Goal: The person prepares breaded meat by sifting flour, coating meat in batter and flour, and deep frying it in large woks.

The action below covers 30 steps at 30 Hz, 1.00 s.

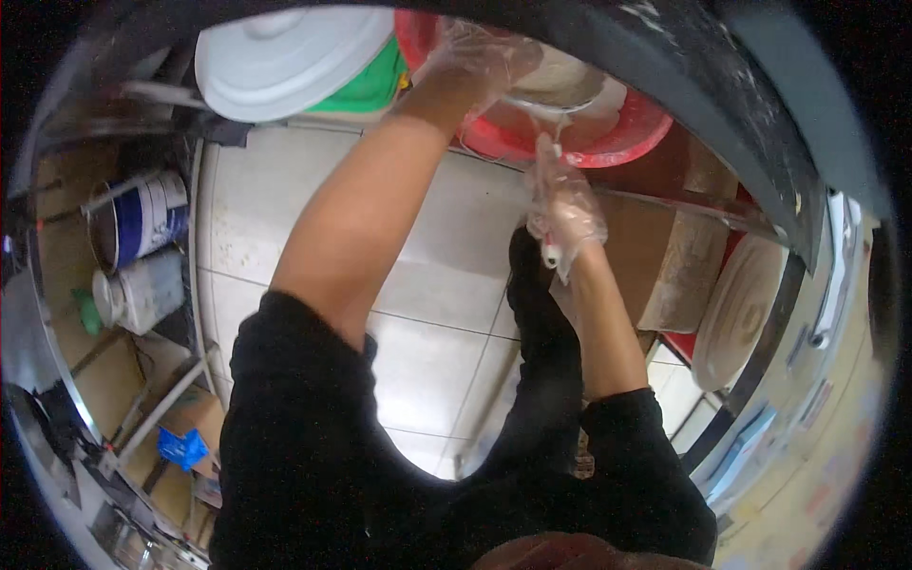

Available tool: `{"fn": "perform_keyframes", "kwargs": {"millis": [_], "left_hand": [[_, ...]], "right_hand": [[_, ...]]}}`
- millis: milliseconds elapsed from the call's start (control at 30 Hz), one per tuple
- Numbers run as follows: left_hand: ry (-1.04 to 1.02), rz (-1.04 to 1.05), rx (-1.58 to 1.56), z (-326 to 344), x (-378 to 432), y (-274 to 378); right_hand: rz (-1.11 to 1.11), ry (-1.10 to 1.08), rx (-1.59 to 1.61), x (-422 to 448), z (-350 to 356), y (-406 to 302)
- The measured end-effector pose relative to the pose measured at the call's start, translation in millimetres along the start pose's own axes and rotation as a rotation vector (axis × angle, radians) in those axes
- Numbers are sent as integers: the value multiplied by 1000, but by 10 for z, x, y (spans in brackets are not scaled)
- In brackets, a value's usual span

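A clear plastic glove covers my left hand [488, 60], which grips the left side of a pale, round bowl [563, 82] above a red plastic basin [645, 135]. Whitish wet matter lies in the basin, and a streak of it shows below the bowl's rim. Just below the basin's near edge, my right hand [568, 210], also gloved in clear plastic, is closed around a slender white and red handle [549, 251]. The working end of that tool cannot be made out. Part of the left hand's fingers blurs into the glove.
A white round lid [285, 64] lies over a green item [367, 85] left of the basin. At far left, a shelf holds a blue and white bucket [149, 217] and a white plastic jug [146, 292]. Cardboard [630, 242] and another round lid [741, 313] stand at right.
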<state>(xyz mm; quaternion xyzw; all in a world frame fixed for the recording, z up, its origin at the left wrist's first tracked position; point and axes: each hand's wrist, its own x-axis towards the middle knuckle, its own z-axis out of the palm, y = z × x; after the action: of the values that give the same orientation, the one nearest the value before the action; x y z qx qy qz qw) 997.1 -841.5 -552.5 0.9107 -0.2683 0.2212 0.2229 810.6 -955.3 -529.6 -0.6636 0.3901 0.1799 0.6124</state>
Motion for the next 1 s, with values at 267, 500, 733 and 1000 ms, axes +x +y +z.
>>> {"fn": "perform_keyframes", "kwargs": {"millis": [267, 500, 733, 1000], "left_hand": [[-340, 108, 177, 513, 327, 226], [-421, 147, 202, 626, 270, 190], [-446, 184, 188, 571, 191, 136], [-411, 207, 151, 416, 235, 26]], "right_hand": [[-20, -135, -25, 83, -113, 250], [-125, -42, -374, 202, -135, 78], [-560, 62, -671, 854, -211, 97], [-448, -121, -29, 866, -334, 111]]}}
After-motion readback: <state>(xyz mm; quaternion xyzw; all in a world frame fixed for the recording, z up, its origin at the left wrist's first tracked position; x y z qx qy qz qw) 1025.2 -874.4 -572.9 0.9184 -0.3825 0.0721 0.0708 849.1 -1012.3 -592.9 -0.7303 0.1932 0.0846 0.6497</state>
